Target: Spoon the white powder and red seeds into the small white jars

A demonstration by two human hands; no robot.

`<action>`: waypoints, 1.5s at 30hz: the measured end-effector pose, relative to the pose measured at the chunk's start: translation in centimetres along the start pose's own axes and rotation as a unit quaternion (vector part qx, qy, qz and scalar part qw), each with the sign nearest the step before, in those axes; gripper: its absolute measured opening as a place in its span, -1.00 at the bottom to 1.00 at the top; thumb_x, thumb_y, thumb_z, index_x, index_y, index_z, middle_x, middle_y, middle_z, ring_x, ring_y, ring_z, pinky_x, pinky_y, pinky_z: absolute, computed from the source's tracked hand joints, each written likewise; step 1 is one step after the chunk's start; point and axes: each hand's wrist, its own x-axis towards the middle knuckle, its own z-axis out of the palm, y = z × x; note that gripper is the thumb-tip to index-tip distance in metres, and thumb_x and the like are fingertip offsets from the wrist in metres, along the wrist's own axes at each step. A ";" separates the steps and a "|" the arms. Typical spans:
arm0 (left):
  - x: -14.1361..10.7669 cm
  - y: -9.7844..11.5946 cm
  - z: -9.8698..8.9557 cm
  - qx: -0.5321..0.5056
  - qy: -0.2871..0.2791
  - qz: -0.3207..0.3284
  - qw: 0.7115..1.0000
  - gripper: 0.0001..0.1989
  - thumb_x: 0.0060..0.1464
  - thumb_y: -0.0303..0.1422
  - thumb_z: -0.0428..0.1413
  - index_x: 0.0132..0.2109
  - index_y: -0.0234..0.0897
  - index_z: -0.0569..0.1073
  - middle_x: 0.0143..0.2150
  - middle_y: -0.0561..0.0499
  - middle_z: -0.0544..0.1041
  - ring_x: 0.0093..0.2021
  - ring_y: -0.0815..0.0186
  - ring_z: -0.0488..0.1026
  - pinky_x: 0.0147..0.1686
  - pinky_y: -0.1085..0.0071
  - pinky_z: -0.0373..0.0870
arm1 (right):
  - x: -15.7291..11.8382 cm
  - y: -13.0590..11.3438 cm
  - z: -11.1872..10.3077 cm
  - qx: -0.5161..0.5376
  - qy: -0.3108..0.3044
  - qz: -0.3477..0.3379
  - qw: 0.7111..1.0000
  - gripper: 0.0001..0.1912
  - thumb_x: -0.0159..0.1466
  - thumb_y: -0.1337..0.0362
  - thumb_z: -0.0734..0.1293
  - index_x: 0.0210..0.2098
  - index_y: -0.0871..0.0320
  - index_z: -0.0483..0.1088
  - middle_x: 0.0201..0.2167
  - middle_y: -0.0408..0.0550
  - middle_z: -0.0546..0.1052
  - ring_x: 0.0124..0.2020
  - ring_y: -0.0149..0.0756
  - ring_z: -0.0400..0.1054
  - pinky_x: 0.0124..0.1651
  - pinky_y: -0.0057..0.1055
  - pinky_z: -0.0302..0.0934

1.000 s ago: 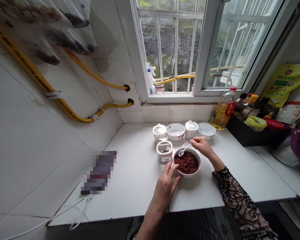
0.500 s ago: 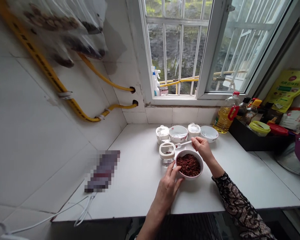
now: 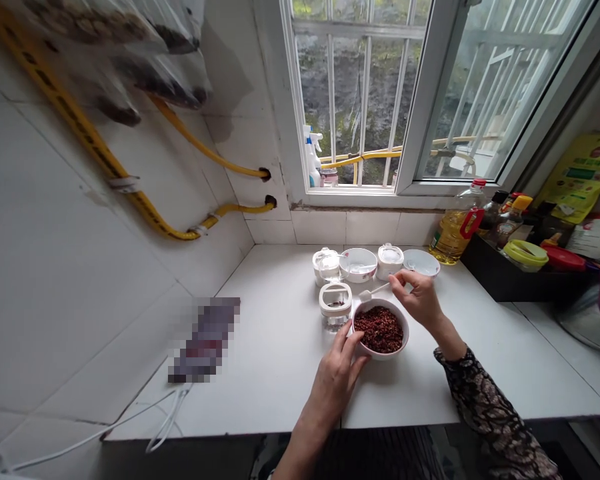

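A white bowl [image 3: 386, 357] stands on the counter, filled with small dark red-brown grains that look like Sichuan peppercorns [image 3: 381, 328]. My left hand [image 3: 334, 375] grips its left side, fingers and thumb against the rim. In my right hand [image 3: 419, 301] the handle of a small white spoon [image 3: 366, 295] is pinched, its scoop just over the bowl's far rim. Whether anything lies in the scoop, I cannot tell. Beside the bowl on the left is a clear jar [image 3: 336, 323] with a cream rim and some dark bits inside.
Behind are two lidded jars [image 3: 326, 265], a white bowl [image 3: 359, 268] and another shallow bowl [image 3: 422, 263]. An oil bottle [image 3: 450, 237] and a black box [image 3: 495, 277] of condiments stand at right. A blurred-out object [image 3: 207, 340] with a white cable lies left.
The spoon has moved from beside the jar's rim to the right, towards the bowl, with my right hand shifting right. My left hand stays on the bowl. The view has tilted slightly.
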 end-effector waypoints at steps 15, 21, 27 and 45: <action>-0.4 0.0 -0.1 0.001 -0.010 -0.005 1.000 -0.59 0.26 -0.49 0.02 0.22 -0.14 0.26 0.31 -0.25 0.33 0.26 0.06 0.41 0.03 0.20 0.57 | -1.4 3.1 0.6 0.119 -0.123 0.188 0.967 -0.55 0.21 0.01 0.23 -0.68 0.09 0.07 -0.70 -0.21 0.15 -0.60 -0.45 0.00 -0.55 -0.45 -0.09; -1.1 -0.7 1.0 -0.002 0.016 -0.009 1.000 -0.58 0.26 -0.48 0.00 0.23 -0.13 0.26 0.32 -0.25 0.33 0.25 0.06 0.42 0.04 0.17 0.56 | -1.9 3.3 1.1 0.096 -0.121 0.177 0.972 -0.53 0.21 0.03 0.24 -0.69 0.09 0.02 -0.70 -0.22 0.11 -0.60 -0.44 -0.03 -0.55 -0.44 -0.11; -1.4 -1.0 1.5 0.001 0.015 -0.018 1.000 -0.57 0.25 -0.48 0.00 0.24 -0.11 0.28 0.33 -0.22 0.32 0.27 0.06 0.40 0.05 0.14 0.56 | -2.0 3.0 1.4 0.105 -0.115 0.184 0.971 -0.54 0.21 0.02 0.24 -0.68 0.09 0.03 -0.69 -0.23 0.10 -0.59 -0.44 -0.04 -0.55 -0.45 -0.12; -0.6 0.3 -0.5 0.027 -0.009 -0.001 1.000 -0.58 0.26 -0.49 0.00 0.23 -0.15 0.24 0.30 -0.26 0.36 0.25 0.09 0.42 0.07 0.23 0.54 | -1.8 3.7 0.9 0.213 -0.136 0.277 0.927 -0.43 0.15 -0.20 0.31 -0.68 0.10 0.15 -0.72 -0.26 0.11 -0.64 -0.48 -0.09 -0.59 -0.44 -0.19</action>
